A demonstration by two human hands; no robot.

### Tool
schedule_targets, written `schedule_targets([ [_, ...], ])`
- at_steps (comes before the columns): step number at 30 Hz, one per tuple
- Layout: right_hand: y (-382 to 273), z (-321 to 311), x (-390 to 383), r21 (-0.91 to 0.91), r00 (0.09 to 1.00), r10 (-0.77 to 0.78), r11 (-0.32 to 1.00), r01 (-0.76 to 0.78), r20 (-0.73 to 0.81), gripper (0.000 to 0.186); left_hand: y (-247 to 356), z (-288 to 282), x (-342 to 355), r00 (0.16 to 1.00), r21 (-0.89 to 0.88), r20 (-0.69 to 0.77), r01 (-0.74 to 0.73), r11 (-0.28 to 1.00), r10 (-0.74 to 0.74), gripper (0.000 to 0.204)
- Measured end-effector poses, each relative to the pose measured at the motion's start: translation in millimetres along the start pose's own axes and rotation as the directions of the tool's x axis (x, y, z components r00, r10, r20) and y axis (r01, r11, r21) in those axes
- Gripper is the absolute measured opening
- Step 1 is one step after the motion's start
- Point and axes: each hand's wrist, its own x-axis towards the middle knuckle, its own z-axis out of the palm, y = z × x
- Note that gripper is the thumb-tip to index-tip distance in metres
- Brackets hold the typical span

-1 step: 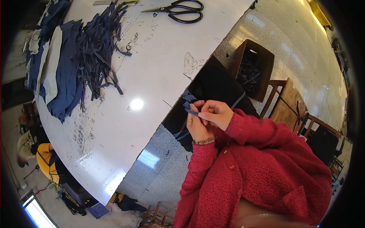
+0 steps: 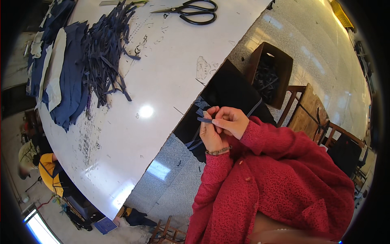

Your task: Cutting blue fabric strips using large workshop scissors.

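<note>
My left hand (image 2: 213,137), with a beaded bracelet on its wrist, and my right hand (image 2: 232,120) meet just off the white table's edge (image 2: 170,122). Together they pinch a narrow dark blue fabric strip (image 2: 204,119), and more strip ends hang down below them (image 2: 194,143). Both arms wear red knitted sleeves. Behind the hands lies a black cloth (image 2: 229,91). A heap of the same dark blue strips (image 2: 103,53) lies on the table at the far left, well away from my hands.
Black scissors (image 2: 193,11) lie at the table's far edge. Stacked blue and white fabric pieces (image 2: 67,77) sit left of the heap. A brown box (image 2: 284,65) holding dark strips and wooden chairs (image 2: 308,116) stand to the right. A person in yellow (image 2: 50,173) is at lower left.
</note>
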Motion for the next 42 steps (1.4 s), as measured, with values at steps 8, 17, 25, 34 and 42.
schedule_targets([
  [8,8,4,5,0.035,0.987,-0.023,0.999,0.029,-0.159,0.008,-5,0,-2,0.999,-0.075,0.041,0.017,0.997,-0.014,0.041],
  [17,20,5,6,-0.377,0.974,-0.154,0.923,0.083,-0.163,0.016,-5,6,-8,0.999,-0.063,0.02,-0.049,0.997,0.05,0.047],
  [25,14,5,7,-0.516,0.979,-0.088,0.856,-0.02,-0.184,0.022,0,13,-13,0.999,-0.131,0.034,-0.035,0.991,0.04,0.047],
  [34,16,1,4,-0.577,0.973,-0.209,0.808,0.116,-0.097,0.019,0,11,-13,0.998,0.001,0.036,-0.046,0.999,0.046,0.038],
  [42,-26,-26,-27,-0.64,0.919,-0.013,0.714,0.284,0.393,0.018,100,-19,-51,0.895,0.092,0.019,-0.445,0.891,0.445,0.022],
])
